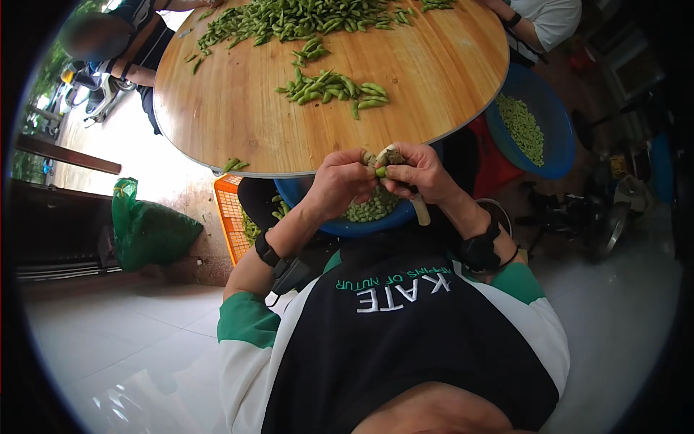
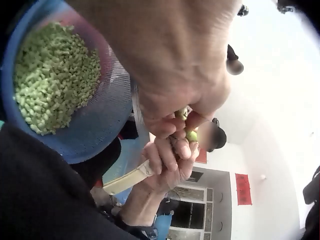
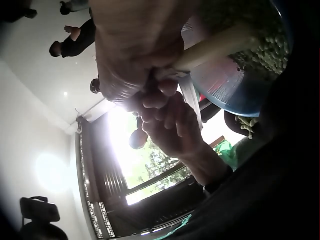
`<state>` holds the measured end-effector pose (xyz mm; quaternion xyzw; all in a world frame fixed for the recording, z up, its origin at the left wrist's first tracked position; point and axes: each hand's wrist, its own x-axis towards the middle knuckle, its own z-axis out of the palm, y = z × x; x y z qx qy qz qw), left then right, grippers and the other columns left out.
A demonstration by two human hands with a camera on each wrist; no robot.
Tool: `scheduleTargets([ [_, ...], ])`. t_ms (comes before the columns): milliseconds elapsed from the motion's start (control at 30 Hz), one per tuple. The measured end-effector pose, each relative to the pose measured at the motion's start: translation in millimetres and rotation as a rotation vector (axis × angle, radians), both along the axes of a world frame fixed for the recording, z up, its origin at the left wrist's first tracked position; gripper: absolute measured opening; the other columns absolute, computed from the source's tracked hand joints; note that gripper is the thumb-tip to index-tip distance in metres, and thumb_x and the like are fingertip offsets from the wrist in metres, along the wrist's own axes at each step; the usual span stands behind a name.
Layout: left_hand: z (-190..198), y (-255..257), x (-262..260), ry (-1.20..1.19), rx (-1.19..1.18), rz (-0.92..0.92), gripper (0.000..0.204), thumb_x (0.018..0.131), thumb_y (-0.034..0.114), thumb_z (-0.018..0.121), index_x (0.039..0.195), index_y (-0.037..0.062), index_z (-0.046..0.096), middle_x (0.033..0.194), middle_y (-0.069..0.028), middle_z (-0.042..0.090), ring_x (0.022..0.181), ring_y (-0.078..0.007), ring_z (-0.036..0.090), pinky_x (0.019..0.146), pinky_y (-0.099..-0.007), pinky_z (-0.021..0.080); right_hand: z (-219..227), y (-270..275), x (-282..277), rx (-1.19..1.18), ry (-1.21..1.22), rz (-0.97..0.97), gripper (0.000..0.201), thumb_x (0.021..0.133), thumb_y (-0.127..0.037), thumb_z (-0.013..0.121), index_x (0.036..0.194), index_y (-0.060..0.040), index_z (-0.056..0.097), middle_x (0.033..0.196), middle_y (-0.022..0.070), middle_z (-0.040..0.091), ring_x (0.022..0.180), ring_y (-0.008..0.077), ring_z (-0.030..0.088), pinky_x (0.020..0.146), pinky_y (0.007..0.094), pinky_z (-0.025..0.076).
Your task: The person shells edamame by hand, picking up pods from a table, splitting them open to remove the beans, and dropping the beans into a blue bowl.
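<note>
In the head view my left hand (image 1: 340, 181) and right hand (image 1: 423, 173) meet fingertip to fingertip beyond the table's near edge. Between them they pinch a green soybean pod (image 1: 381, 172), mostly covered by the fingers. A pale cream, flat-sided handle (image 2: 127, 179) sticks out from under my right hand's curled fingers; its working end is hidden. Right below the hands sits a blue basin (image 1: 340, 230) holding shelled green beans (image 1: 372, 208). In the left wrist view the pod lies at the fingertips, above and beside the basin.
A round wooden table (image 1: 238, 108) carries a big heap of pods (image 1: 289, 20) and a smaller pile (image 1: 332, 88). Another blue basin (image 1: 564, 148) with beans stands at right. An orange crate (image 1: 225, 195) and green bag (image 1: 155, 231) are at left. Two people sit across the table.
</note>
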<state>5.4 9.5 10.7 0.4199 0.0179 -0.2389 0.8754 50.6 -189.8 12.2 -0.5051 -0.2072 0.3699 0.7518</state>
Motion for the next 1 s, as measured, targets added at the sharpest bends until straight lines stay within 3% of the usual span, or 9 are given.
scheduleTargets([
  [333,-4.0,-2.5,2.4,-0.038,0.104,0.102,0.006,0.084,0.005,0.054,0.087,0.0017,0.057,0.066,-0.0025,0.054,0.050,-0.0079,0.045,0.043,-0.0220,0.034,9.3,8.6,-2.3,-0.098,-0.052,-0.068,0.009,0.091,-0.009,0.057,0.096,-0.0020,0.055,0.070,0.0057,0.060,0.050,0.0073,0.050,0.041,0.0191,0.035],
  [400,-5.7,-6.0,1.9,-0.145,0.306,0.096,0.005,0.082,0.002,0.054,0.086,0.0012,0.056,0.068,-0.0035,0.054,0.049,-0.0080,0.044,0.039,-0.0223,0.033,7.8,9.8,-2.7,-0.128,-0.078,-0.078,0.009,0.092,-0.010,0.057,0.095,-0.0028,0.055,0.070,0.0048,0.060,0.051,0.0065,0.051,0.042,0.0188,0.035],
  [533,-3.5,-6.9,8.5,-0.169,0.370,0.152,0.006,0.082,0.003,0.055,0.087,-0.0001,0.056,0.070,-0.0039,0.057,0.055,-0.0088,0.049,0.045,-0.0243,0.038,-0.4,15.6,-1.5,-0.127,-0.133,-0.188,0.008,0.092,-0.011,0.058,0.093,-0.0039,0.054,0.068,0.0033,0.059,0.050,0.0056,0.050,0.041,0.0189,0.035],
  [600,-8.5,-8.2,12.8,-0.509,0.777,0.196,0.008,0.082,0.004,0.055,0.088,-0.0016,0.055,0.072,-0.0038,0.059,0.064,-0.0099,0.054,0.054,-0.0261,0.042,-2.6,16.6,-2.6,-0.117,-0.138,-0.195,0.008,0.091,-0.010,0.058,0.092,-0.0037,0.054,0.068,0.0034,0.059,0.050,0.0055,0.049,0.041,0.0190,0.035],
  [700,0.0,-8.3,8.0,-0.525,0.948,0.168,0.011,0.082,0.005,0.055,0.090,-0.0025,0.054,0.076,-0.0039,0.060,0.070,-0.0101,0.055,0.061,-0.0273,0.044,-15.1,16.4,-1.6,-0.071,-0.122,-0.229,0.006,0.090,-0.007,0.057,0.092,-0.0029,0.053,0.068,0.0040,0.059,0.050,0.0056,0.049,0.040,0.0191,0.034],
  [800,-2.4,-7.5,8.0,-0.517,1.009,0.160,0.012,0.082,0.003,0.057,0.093,-0.0022,0.057,0.079,-0.0050,0.062,0.068,-0.0109,0.055,0.059,-0.0267,0.044,-21.1,14.9,1.2,-0.029,-0.062,-0.253,0.006,0.088,-0.006,0.056,0.092,-0.0021,0.053,0.069,0.0053,0.059,0.050,0.0064,0.050,0.040,0.0194,0.034],
  [833,-2.0,-6.7,6.6,-0.513,1.011,0.160,0.012,0.082,0.003,0.057,0.093,-0.0022,0.057,0.079,-0.0050,0.062,0.068,-0.0109,0.055,0.059,-0.0267,0.044,-22.0,14.3,-1.0,-0.025,-0.001,-0.267,0.006,0.088,-0.005,0.056,0.092,-0.0018,0.053,0.069,0.0060,0.059,0.050,0.0071,0.050,0.039,0.0196,0.034],
  [900,-0.4,-6.3,5.4,-0.201,0.337,0.229,0.011,0.083,0.003,0.059,0.092,-0.0021,0.060,0.077,-0.0088,0.065,0.064,-0.0151,0.058,0.056,-0.0272,0.043,-17.5,11.5,-2.3,0.028,0.074,-0.284,0.006,0.087,-0.006,0.056,0.092,-0.0015,0.054,0.069,0.0066,0.059,0.050,0.0078,0.050,0.039,0.0199,0.035],
  [1000,-6.8,0.4,3.8,-0.113,0.101,0.178,0.015,0.084,0.001,0.061,0.099,-0.0007,0.062,0.083,-0.0059,0.066,0.066,-0.0112,0.057,0.057,-0.0234,0.043,-15.4,14.3,-4.3,0.097,0.161,-0.287,0.007,0.086,-0.005,0.056,0.092,-0.0009,0.054,0.069,0.0087,0.059,0.049,0.0095,0.051,0.038,0.0207,0.037],
])
